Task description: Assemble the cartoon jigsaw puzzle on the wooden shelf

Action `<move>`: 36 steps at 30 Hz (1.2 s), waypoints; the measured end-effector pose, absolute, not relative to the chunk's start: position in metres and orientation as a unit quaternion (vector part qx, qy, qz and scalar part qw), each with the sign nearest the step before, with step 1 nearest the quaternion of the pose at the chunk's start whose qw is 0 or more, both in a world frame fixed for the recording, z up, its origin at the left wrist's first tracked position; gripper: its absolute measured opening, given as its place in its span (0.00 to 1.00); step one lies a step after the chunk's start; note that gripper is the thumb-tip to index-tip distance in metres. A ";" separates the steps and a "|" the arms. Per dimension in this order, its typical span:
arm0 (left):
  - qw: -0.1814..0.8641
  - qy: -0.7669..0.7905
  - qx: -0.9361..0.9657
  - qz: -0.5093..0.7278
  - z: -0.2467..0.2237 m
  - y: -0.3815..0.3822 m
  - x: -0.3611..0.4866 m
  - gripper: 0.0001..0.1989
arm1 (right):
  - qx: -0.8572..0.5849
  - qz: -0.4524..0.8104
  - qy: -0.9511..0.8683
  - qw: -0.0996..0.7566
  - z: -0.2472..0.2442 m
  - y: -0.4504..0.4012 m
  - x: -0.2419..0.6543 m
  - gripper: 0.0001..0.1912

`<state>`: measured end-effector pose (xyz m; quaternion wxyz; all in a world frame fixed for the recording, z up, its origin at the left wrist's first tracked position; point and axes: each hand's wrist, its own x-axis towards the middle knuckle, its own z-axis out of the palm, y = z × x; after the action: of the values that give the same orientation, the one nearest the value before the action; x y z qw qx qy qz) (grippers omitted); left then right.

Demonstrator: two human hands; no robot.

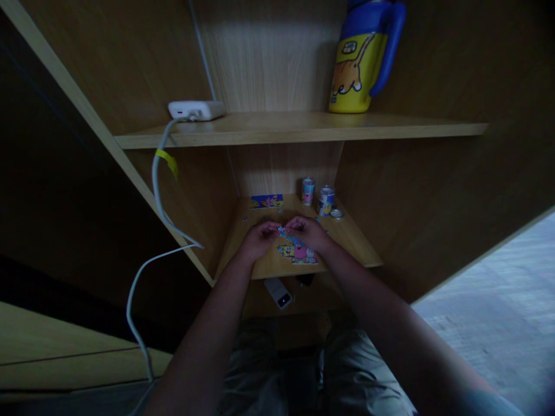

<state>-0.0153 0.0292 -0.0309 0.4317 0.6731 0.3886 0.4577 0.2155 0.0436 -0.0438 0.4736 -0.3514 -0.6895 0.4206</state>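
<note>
My left hand (261,236) and my right hand (309,230) meet over the lower shelf board, fingertips pinched close together. Between them are small blue jigsaw puzzle pieces (282,231), and both hands grip these; how many there are is too small to tell. Just below my fingers lies a partly joined jigsaw puzzle (299,252) with pink and yellow cartoon figures. Some loose pieces (245,219) are scattered on the board. A picture card (266,201) with similar figures lies at the back left.
Two small printed tins, one farther back (308,192) and one nearer (326,201), stand at the back right beside a round metal lid (337,214). Overhead, a shelf (277,128) holds a blue-yellow tumbler (358,63) and a white charger (197,110) whose cable (156,190) hangs left. A white device (278,293) sits below.
</note>
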 end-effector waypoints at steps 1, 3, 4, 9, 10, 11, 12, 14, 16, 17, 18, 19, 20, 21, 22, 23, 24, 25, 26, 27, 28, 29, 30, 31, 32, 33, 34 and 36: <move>0.434 0.388 0.675 0.454 -0.030 0.029 -0.015 0.16 | -0.355 0.421 -0.686 0.476 -0.045 0.044 0.215 0.23; 0.433 0.388 0.677 0.450 -0.029 0.028 -0.016 0.15 | -0.360 0.417 -0.683 0.479 -0.046 0.044 0.215 0.23; 0.431 0.390 0.678 0.450 -0.029 0.028 -0.015 0.15 | -0.364 0.415 -0.683 0.479 -0.047 0.044 0.215 0.23; 0.417 0.400 0.675 0.458 -0.029 0.028 -0.015 0.16 | -0.365 0.411 -0.687 0.476 -0.051 0.046 0.216 0.22; 0.417 0.400 0.674 0.460 -0.029 0.029 -0.015 0.16 | -0.364 0.413 -0.687 0.475 -0.051 0.046 0.217 0.22; 0.415 0.401 0.674 0.461 -0.029 0.029 -0.015 0.16 | -0.363 0.414 -0.686 0.476 -0.051 0.047 0.217 0.22; 0.414 0.402 0.675 0.461 -0.029 0.029 -0.015 0.16 | -0.364 0.415 -0.685 0.475 -0.050 0.047 0.217 0.21; 0.414 0.402 0.677 0.458 -0.029 0.029 -0.014 0.17 | -0.368 0.414 -0.685 0.474 -0.049 0.047 0.217 0.21; 0.417 0.402 0.676 0.456 -0.029 0.029 -0.014 0.18 | -0.374 0.409 -0.684 0.474 -0.048 0.046 0.216 0.21; 0.418 0.402 0.674 0.457 -0.029 0.029 -0.014 0.19 | -0.377 0.407 -0.683 0.475 -0.048 0.046 0.216 0.21; 0.419 0.403 0.672 0.458 -0.030 0.029 -0.014 0.19 | -0.379 0.405 -0.683 0.475 -0.047 0.046 0.216 0.20; 0.419 0.405 0.671 0.459 -0.030 0.029 -0.014 0.18 | -0.380 0.405 -0.683 0.475 -0.047 0.045 0.216 0.20; 0.418 0.406 0.670 0.460 -0.030 0.030 -0.014 0.18 | -0.380 0.406 -0.683 0.474 -0.047 0.045 0.216 0.20; 0.416 0.407 0.671 0.460 -0.030 0.030 -0.014 0.18 | -0.378 0.406 -0.684 0.474 -0.047 0.045 0.216 0.19; 0.414 0.407 0.671 0.461 -0.030 0.029 -0.014 0.17 | -0.377 0.406 -0.684 0.474 -0.047 0.045 0.216 0.19; 0.412 0.407 0.672 0.462 -0.031 0.029 -0.014 0.17 | -0.377 0.406 -0.684 0.474 -0.047 0.045 0.217 0.19; 0.410 0.407 0.673 0.462 -0.031 0.029 -0.014 0.16 | -0.378 0.405 -0.684 0.475 -0.047 0.045 0.216 0.19; 0.409 0.407 0.673 0.462 -0.031 0.029 -0.014 0.16 | -0.380 0.403 -0.683 0.476 -0.047 0.045 0.216 0.19; 0.409 0.408 0.673 0.462 -0.030 0.029 -0.014 0.16 | -0.383 0.401 -0.683 0.475 -0.047 0.045 0.216 0.18; 0.410 0.408 0.674 0.460 -0.030 0.029 -0.014 0.16 | -0.386 0.400 -0.684 0.473 -0.046 0.045 0.216 0.18; 0.412 0.407 0.675 0.457 -0.030 0.029 -0.014 0.16 | -0.387 0.398 -0.684 0.472 -0.046 0.045 0.216 0.18; 0.415 0.406 0.676 0.454 -0.030 0.029 -0.014 0.17 | -0.387 0.397 -0.685 0.471 -0.046 0.044 0.216 0.19; 0.416 0.406 0.677 0.451 -0.030 0.030 -0.014 0.16 | -0.387 0.397 -0.686 0.472 -0.046 0.044 0.216 0.19; 0.417 0.407 0.677 0.451 -0.030 0.030 -0.014 0.16 | -0.387 0.395 -0.686 0.472 -0.046 0.044 0.216 0.19; 0.416 0.409 0.676 0.451 -0.030 0.030 -0.014 0.16 | -0.387 0.393 -0.687 0.473 -0.046 0.044 0.217 0.19; 0.413 0.410 0.676 0.453 -0.030 0.029 -0.014 0.15 | -0.388 0.390 -0.688 0.474 -0.046 0.044 0.217 0.19; 0.409 0.411 0.676 0.454 -0.030 0.029 -0.014 0.15 | -0.388 0.387 -0.689 0.474 -0.046 0.044 0.217 0.19; 0.405 0.410 0.679 0.455 -0.029 0.028 -0.014 0.14 | -0.386 0.383 -0.693 0.474 -0.047 0.044 0.217 0.19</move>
<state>-0.0139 0.0282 -0.0290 0.4051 0.6789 0.4103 0.4546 0.2167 0.0441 -0.0469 0.4739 -0.3856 -0.6927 0.3833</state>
